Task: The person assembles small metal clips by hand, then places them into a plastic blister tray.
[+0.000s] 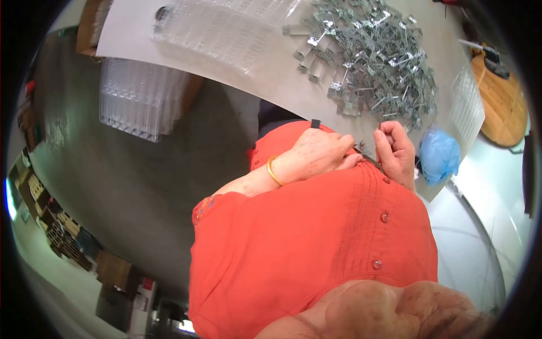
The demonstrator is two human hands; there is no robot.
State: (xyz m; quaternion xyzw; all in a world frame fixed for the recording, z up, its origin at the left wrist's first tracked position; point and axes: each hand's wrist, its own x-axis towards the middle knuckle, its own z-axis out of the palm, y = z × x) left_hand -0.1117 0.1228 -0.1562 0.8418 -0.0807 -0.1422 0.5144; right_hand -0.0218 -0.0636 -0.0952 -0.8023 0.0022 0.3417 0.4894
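My left hand (319,151), with a gold bracelet (273,171) at its wrist, is closed at the table's near edge, against the red shirt. Small metal bits (362,148) show beside its fingertips; what it grips is hidden. Just to the right, my right hand (396,151) pinches a thin, dark thing (379,127) too small to name between thumb and forefinger. Beyond both hands, a large heap of grey metal clips (378,62) lies on the pale table (271,90). A blue plastic bag (438,155) sits right of my right hand.
Clear plastic trays (220,31) lie on the table at upper left. More stacked clear trays (135,99) stand below its left edge, near a cardboard box (87,28). At right are a clear ribbed sheet (466,101) and a round wooden top (499,101) with a black object.
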